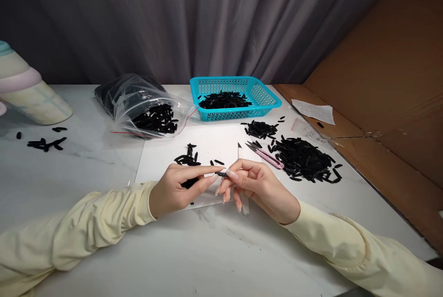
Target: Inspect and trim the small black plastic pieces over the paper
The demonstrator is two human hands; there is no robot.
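- Writing: dark handwritten marks on a clear plastic bag with a red line (309, 132), right of centre; too small to read with certainty.
- Held piece: a small, slender black piece (221, 174), material unclear, lying roughly level between the two hands above a white sheet (216, 138).
- Right hand (261, 186): thumb and index finger pinched on the piece's right end; other fingers curled loosely below.
- Left hand (182, 185): thumb and index finger narrowly parted at the piece's left end; whether they grip it cannot be told.
- Beside the right hand: pink-handled metal snips (268, 156) and a white-handled, dark-tipped tool (240, 151), partly hidden.
- Borders: blue perforated plastic basket (235, 113) and open clear zip bag (147, 124), both holding black pieces, beyond the hands; large black heap (304, 158) to the right.
- Open room: bare white marbled tabletop (207, 260) nearest the wearer; brown cardboard (377, 80) along the right edge.
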